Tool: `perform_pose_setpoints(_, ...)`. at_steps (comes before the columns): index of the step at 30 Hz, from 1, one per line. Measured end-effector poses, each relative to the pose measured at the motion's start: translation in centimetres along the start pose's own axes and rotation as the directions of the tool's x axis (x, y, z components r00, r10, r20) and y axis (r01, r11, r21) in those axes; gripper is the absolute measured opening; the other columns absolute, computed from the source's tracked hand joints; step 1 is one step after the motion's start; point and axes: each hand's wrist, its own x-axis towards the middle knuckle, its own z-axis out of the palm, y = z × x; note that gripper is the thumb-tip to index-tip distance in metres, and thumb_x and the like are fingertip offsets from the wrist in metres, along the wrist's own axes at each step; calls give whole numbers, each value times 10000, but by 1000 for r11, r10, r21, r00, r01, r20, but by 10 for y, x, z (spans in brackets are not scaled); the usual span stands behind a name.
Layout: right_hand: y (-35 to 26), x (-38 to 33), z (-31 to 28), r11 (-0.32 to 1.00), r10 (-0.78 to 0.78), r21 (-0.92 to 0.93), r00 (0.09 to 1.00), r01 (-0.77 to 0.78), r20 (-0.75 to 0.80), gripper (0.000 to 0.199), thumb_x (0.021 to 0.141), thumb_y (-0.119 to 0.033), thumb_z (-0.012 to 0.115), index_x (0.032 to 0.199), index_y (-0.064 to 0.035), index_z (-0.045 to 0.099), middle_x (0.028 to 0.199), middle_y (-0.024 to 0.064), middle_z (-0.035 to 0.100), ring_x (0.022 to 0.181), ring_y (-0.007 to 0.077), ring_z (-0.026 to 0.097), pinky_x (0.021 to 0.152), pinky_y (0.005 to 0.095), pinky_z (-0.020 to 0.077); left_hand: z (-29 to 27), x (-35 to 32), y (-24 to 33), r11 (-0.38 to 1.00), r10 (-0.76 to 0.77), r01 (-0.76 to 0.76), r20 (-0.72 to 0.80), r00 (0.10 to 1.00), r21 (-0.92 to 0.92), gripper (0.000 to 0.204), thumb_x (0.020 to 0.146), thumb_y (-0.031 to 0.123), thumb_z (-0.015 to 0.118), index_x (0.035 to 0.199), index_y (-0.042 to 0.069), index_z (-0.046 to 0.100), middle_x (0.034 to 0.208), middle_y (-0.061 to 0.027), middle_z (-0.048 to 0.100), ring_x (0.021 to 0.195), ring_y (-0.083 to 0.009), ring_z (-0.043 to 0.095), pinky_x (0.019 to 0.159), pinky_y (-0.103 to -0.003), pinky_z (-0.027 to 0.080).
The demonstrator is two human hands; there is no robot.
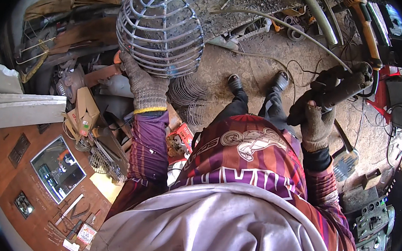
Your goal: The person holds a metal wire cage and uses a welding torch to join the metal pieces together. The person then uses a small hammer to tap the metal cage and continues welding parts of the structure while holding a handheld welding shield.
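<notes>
You stand on a dirty concrete floor (263,69). Take your shoes (236,82) as the landmark: coiled wire rings (187,93) lie just to their left, a thin cable (264,59) loops above them, a shovel (344,155) rests to their right, and a red box (180,140) sits below-left of them.

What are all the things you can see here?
Wire cage: one, grey, dome-shaped, held up at top left.
Torch-like tool: one, dark, with a hose, at right.
Wire rings: a pile, grey, on the floor under the cage.
Mirror: one, framed, on the brown board at lower left.
Shoes: two, black, on the dirt floor.
Left hand: grey glove, gripping the cage.
Right hand: grey glove, gripping the tool.
</notes>
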Motion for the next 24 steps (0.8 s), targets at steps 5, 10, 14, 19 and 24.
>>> perform_pose_setpoints(5, 1, -10, -2, 1000, 8, -27, 1000, -8, 28, 478, 860, -178, 673, 1238, 24, 461, 816, 72, 588, 633, 150, 594, 524, 259, 459, -20, 19, -4, 998, -44, 48, 122, 992, -33, 763, 839, 690, 500, 1384, 160, 441, 1412, -71, 461, 1244, -291, 486, 1048, -497, 414)
perform_pose_setpoints(10, 4, -15, -1, 998, 1, -60, 1000, 0, 9, 494, 858, -187, 684, 1243, 24, 457, 824, 75, 597, 626, 148, 594, 518, 255, 457, -18, 17, -4, 1000, 7, -6, 131, 991, -3, 761, 837, 685, 509, 1385, 161, 443, 1411, -76, 462, 1258, -301, 468, 1046, -498, 412)
perform_pose_setpoints(14, 4, -14, 0, 998, 2, -56, 1000, -1, 26, 475, 863, -161, 672, 1246, 19, 459, 832, 70, 591, 631, 140, 587, 526, 251, 458, -14, 14, -2, 997, -47, 55, 144, 989, -52, 741, 846, 669, 514, 1379, 159, 451, 1412, -71, 462, 1263, -290, 463, 1050, -491, 408)
perform_pose_setpoints(19, 5, -13, 3, 998, 0, -62, 1000, 0, 7, 449, 866, -121, 644, 1252, 14, 458, 837, 68, 583, 631, 131, 581, 517, 246, 450, -16, 13, -2, 998, -39, 47, 136, 990, -53, 726, 860, 651, 510, 1388, 158, 440, 1432, -66, 439, 1273, -285, 457, 1066, -487, 390)
perform_pose_setpoints(24, 5, -12, 2, 988, 1, -152, 1000, 3, 25, 548, 850, -291, 705, 1240, 1, 454, 799, 63, 584, 590, 141, 566, 493, 265, 444, -15, 12, -2, 999, -26, 33, 170, 985, -40, 726, 863, 652, 503, 1399, 168, 426, 1452, -69, 413, 1293, -292, 434, 1071, -495, 380)
